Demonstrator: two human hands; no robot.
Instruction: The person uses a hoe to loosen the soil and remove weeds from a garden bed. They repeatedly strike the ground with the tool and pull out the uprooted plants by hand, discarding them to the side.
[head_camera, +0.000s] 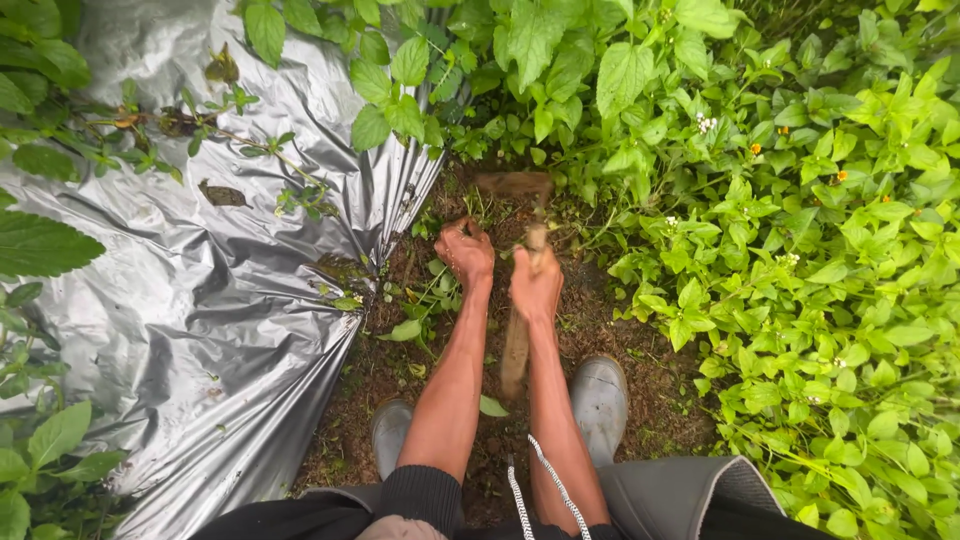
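My right hand (536, 284) grips the wooden handle of a hoe (516, 345); its muddy blade (514, 184) rests on the bare soil ahead of me. My left hand (465, 250) is down at the ground just left of the handle, fingers curled and soiled, touching the earth among small weeds (428, 300). Whether it holds a weed is unclear. Both forearms reach forward from dark sleeves. My two grey rubber boots (600, 400) stand on the dirt strip below.
A silver plastic sheet (200, 300) covers the ground on the left, its edge bordering the dirt strip (640, 370). Dense green leafy plants (800, 250) with tiny white and orange flowers fill the right and top. More leaves line the left edge.
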